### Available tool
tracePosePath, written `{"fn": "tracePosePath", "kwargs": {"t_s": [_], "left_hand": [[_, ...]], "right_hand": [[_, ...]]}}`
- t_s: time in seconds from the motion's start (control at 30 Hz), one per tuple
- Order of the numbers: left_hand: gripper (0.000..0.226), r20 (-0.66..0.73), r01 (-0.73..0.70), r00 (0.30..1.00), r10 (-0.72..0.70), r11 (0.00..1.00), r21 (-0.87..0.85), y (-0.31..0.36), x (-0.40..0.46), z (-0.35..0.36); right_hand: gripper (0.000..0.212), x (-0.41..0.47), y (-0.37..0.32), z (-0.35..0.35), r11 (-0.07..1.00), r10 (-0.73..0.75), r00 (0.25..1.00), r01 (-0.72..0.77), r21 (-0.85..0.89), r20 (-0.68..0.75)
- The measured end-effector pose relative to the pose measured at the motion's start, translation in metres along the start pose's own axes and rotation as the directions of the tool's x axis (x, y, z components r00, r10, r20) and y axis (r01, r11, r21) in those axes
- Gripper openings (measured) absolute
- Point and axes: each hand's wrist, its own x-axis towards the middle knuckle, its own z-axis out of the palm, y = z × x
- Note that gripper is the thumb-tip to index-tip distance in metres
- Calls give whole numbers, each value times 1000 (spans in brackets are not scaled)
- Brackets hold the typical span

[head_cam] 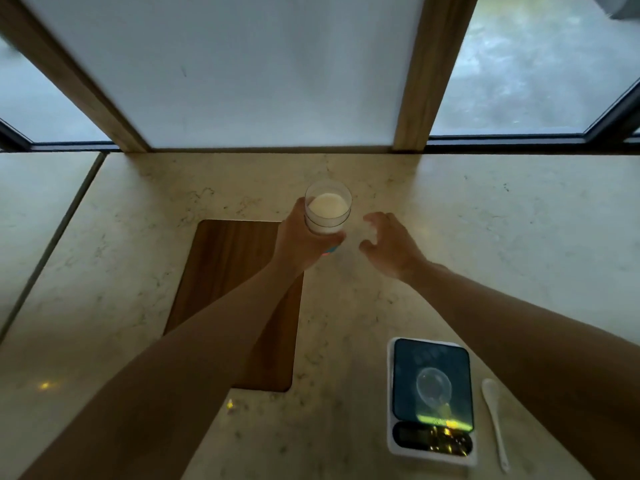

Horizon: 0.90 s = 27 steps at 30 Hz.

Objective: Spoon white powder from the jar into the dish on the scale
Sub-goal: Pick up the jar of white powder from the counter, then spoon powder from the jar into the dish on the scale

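A clear jar [328,207] with white powder inside, its top open, stands far out on the counter, and my left hand [304,239] is wrapped around its lower part. My right hand [389,242] hovers just right of the jar with fingers spread, holding nothing. Near me on the right lies a kitchen scale [432,400] with a dark glass top. A small clear dish [433,385] rests on it. A white spoon [495,420] lies on the counter just right of the scale.
A dark wooden board [225,271] is set into the pale marble counter [485,237] under my left forearm. A frosted panel between wooden posts [415,98] rises at the counter's far edge, with windows on both sides.
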Motion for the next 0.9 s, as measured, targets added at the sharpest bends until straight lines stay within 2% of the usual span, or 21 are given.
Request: {"fn": "tracePosePath", "kwargs": {"t_s": [0.17, 0.33, 0.57, 0.9], "left_hand": [[84, 22, -23, 1000, 22, 999, 40, 15, -53, 8], [82, 157, -89, 985, 75, 992, 85, 21, -104, 16], [80, 214, -72, 976, 50, 993, 93, 26, -160, 27], [84, 264, -98, 963, 54, 983, 157, 25, -211, 40]], "right_hand": [[52, -47, 20, -10, 998, 57, 998, -57, 19, 1], [45, -93, 50, -18, 994, 102, 994, -101, 33, -28], [31, -167, 105, -24, 977, 211, 976, -209, 53, -44], [12, -270, 169, -26, 917, 394, 909, -399, -5, -134]]}}
